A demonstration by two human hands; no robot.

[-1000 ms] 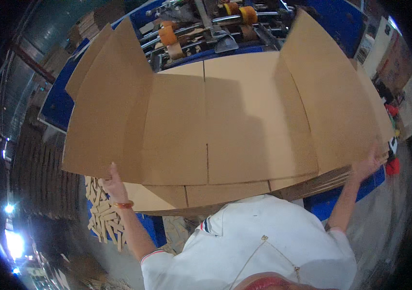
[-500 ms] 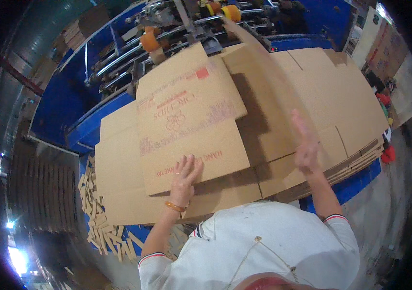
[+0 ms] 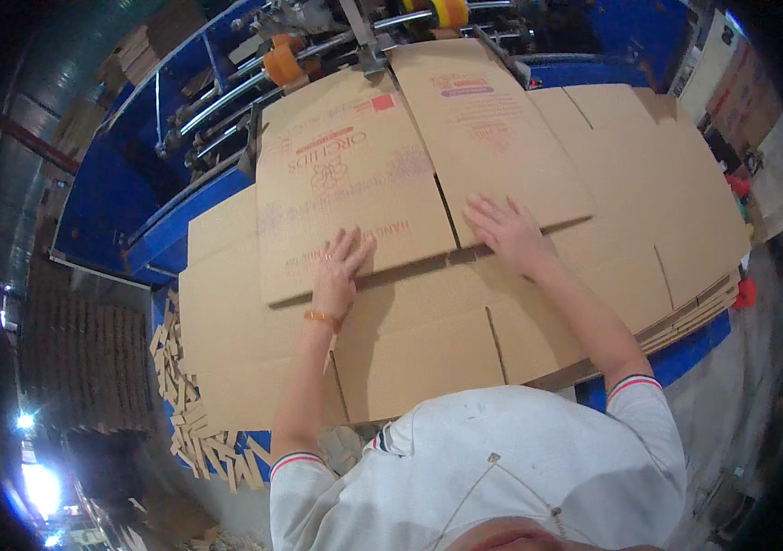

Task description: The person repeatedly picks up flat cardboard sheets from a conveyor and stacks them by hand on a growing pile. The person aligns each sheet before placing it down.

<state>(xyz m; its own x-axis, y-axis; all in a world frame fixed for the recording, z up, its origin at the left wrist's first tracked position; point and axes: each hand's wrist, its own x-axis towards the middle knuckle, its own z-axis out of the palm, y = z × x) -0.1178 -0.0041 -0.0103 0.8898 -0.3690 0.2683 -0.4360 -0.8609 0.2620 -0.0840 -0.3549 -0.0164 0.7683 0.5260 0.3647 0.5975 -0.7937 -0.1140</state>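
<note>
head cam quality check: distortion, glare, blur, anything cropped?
Head view: strong fisheye, so the edges of the printed cardboard sheet bow and the frame corners are black vignette. Blown-out lamp glare at lower left. Left hand and right hand, flat on the cardboard, look sharp with no clear motion blur. The blue machine at left falls into dim shadow. The person's white shirt fills the lower edge.

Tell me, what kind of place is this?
Probably a cardboard box factory: a stack of flat carton blanks, a blue feeding machine with orange rollers, and cardboard offcuts piled on the floor.
</note>
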